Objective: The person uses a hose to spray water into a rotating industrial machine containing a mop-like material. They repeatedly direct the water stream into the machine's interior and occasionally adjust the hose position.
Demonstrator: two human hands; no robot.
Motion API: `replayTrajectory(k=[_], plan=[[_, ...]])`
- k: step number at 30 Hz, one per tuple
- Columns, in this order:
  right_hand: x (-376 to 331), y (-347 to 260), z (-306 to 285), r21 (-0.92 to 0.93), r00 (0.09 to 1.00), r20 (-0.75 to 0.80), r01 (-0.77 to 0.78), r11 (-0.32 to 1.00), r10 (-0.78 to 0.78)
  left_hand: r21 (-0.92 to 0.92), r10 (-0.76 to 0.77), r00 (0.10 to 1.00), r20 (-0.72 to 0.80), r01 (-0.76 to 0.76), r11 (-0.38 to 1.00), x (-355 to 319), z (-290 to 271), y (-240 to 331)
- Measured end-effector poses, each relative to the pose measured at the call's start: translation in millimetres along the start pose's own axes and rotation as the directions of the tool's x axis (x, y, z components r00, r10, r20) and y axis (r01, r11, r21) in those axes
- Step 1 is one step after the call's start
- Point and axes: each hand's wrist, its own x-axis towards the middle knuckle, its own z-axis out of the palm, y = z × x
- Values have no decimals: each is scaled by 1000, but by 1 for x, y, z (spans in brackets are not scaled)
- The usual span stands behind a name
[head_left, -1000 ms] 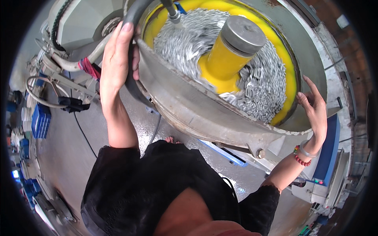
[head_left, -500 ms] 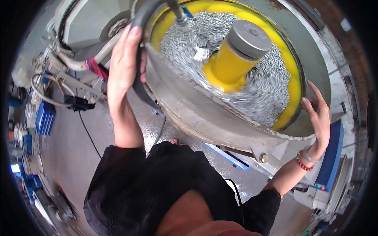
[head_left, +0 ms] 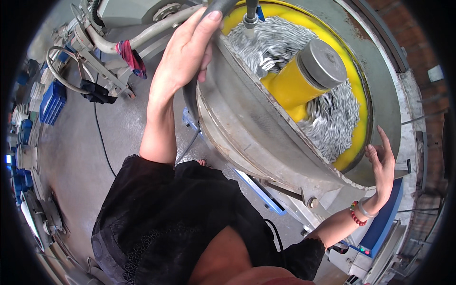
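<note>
head view: from where i'm standing, the work looks to be somewhere in the middle. the big grey metal bowl holds a deep load of small silvery pieces, lying inside the yellow lining and around the yellow post with its steel cap. so the filling, i'd judge, is done. the pieces blur into streaks in places, which i read as the load being in motion (hard on the eyes if you stare at it). what remains is harder to judge: the pieces are too small and smeared to show how finished they are, and i see none in either hand.

the person's left hand is up by the bowl's left edge, its fingers curled round a thick dark hose. the right hand is at the bowl's right-hand edge, empty, fingers loosely bent and apart; whether it touches the rim, i cannot tell. at the back, a metal nozzle points down over the pieces, though i can't make out whether anything runs from it. off to the left, a red cloth hangs on a pale pipe, and a blue crate sits farther away.
</note>
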Motion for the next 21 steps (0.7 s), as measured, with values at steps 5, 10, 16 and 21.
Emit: replayTrajectory(k=[5,10,16,21], plan=[[1,-7,0,-60,999,-40,22,998,-25,-15,-51,997,-51,51,999,1,3,-1],[4,-10,4,-37,998,-53,17,999,-19,-6,-54,996,-65,54,999,-1,3,0],[-2,-15,0,-23,999,-46,-26,999,25,-1,-55,997,-52,55,998,1,5,1],[-2,-16,1,-19,997,-54,-51,999,50,-6,-59,997,-55,59,998,1,4,-1]])
